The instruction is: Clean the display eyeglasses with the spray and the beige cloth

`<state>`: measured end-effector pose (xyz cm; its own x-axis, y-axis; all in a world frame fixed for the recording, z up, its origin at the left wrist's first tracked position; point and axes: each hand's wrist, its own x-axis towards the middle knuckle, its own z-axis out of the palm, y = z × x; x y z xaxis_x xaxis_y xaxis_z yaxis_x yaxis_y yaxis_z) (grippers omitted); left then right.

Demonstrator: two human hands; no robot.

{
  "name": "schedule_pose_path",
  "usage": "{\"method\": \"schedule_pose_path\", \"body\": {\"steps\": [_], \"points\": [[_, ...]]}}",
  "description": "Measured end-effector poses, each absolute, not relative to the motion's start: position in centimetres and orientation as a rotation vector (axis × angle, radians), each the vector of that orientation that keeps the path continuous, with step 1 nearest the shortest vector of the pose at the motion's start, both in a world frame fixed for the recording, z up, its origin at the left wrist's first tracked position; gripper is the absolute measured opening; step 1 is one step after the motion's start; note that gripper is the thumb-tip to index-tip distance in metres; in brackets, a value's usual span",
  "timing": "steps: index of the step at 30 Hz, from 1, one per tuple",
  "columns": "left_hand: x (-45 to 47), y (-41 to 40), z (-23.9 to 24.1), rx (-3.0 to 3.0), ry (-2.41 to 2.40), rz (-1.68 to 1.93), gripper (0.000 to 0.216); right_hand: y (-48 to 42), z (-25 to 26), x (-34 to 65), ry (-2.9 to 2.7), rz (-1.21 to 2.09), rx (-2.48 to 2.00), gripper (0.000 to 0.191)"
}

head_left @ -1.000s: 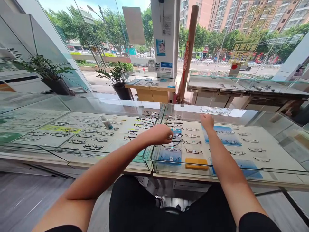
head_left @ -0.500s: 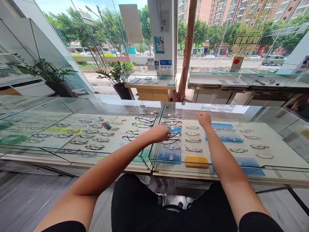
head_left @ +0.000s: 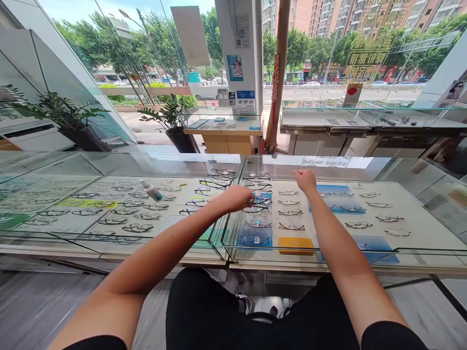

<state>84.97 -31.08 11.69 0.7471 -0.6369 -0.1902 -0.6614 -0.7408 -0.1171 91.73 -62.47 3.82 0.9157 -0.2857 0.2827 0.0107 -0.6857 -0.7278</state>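
My left hand is closed above the glass counter, near the seam between its two cases. Its fingers are bent inward at the far side, and anything in them is hidden. To the right, my right hand is also closed, thumb side up, over the right-hand case. I cannot make out whether it grips anything. Between the hands, under the glass, rows of eyeglasses lie on a white base. More frames rest on a blue card just below my left hand. A small white bottle with a blue label stands on the left-hand case.
The glass display counter runs across in front of my knees. A yellow block lies inside the right case. Beyond are potted plants, a wooden post, further showcases and a window onto the street.
The view has shifted slightly, so the bottle and cases appear a little further left. Both hands stay closed over nearly the same spots, with small movements at most.
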Motion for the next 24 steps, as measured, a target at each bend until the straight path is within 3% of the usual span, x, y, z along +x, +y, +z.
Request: {"method": "schedule_pose_path", "body": {"steps": [13, 21, 24], "points": [[84.4, -30.8, 11.3, -2.772, 1.094, 0.262, 0.013, -62.3, 4.0, 91.7, 0.171, -0.464, -2.294, 0.048], [87.6, -31.3, 12.4, -2.866, 1.088, 0.087, 0.033, -62.2, 3.6, 92.2, 0.144, -0.455, -2.306, 0.047], [89.0, -31.6, 11.6, -2.837, 1.148, 0.114, 0.029, -62.3, 3.5, 92.2, 0.139, -0.449, -2.308, 0.048]]}}
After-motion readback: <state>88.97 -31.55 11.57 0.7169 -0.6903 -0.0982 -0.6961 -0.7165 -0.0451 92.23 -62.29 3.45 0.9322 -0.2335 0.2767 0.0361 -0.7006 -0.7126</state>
